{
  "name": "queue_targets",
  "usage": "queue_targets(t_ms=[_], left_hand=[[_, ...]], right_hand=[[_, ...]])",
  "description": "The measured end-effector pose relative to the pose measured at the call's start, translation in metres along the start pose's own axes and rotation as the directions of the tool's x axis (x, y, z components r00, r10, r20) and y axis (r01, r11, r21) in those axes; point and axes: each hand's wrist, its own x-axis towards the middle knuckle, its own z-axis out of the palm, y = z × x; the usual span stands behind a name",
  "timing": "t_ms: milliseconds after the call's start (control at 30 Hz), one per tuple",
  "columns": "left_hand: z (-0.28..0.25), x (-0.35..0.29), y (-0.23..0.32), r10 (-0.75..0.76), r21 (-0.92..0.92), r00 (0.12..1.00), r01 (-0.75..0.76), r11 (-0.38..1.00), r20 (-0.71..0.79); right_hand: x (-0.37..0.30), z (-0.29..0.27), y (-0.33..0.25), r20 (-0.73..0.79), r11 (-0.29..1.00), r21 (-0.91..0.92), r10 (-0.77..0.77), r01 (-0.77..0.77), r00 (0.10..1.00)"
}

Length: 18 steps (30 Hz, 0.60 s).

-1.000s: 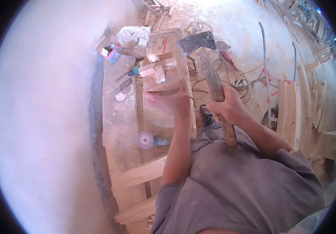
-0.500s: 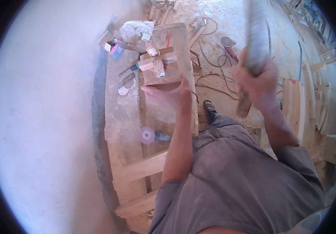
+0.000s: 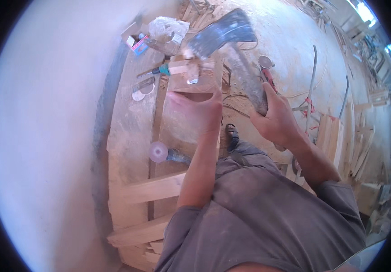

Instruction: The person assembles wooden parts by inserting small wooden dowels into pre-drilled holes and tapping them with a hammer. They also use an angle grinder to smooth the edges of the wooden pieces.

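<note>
My right hand [image 3: 277,115] is wrapped round the wooden handle of an axe [image 3: 226,34]. Its dark, motion-blurred head hangs over the far right of the workpiece. My left hand [image 3: 197,109] grips the near edge of a flat wooden board [image 3: 179,84], thumb on the right side and fingers on the left. On the board's far part lies a pale wood strip [image 3: 177,68], with a short wooden block [image 3: 193,70] standing across it. A chisel-like tool with a green and black handle [image 3: 162,69] lies against the strip's left end.
The worn wooden bench [image 3: 129,127] runs along the wall. On it are an angle grinder with a pale disc [image 3: 158,152], a metal piece with round discs [image 3: 143,90], a plastic bag [image 3: 168,28] and timber [image 3: 154,188]. A red grinder [image 3: 268,72] and cables lie on the floor.
The axe has swung down and left from its raised position, bringing its head into view over the wood. My left hand keeps its grip on the board. The view has shifted slightly.
</note>
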Motion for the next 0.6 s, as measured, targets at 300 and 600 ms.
queue_targets(t_ms=[300,600], left_hand=[[-0.001,-0.009,-0.001,0.038,0.016,0.998,-0.037,0.999,-0.043],[-0.004,-0.01,-0.011,0.064,-0.104,0.995,-0.071,0.992,-0.07]], right_hand=[[0.001,0.019,0.019,0.105,0.999,-0.041,0.014,-0.01,0.994],[-0.005,-0.035,-0.018,-0.349,0.833,0.503,-0.048,0.23,0.936]])
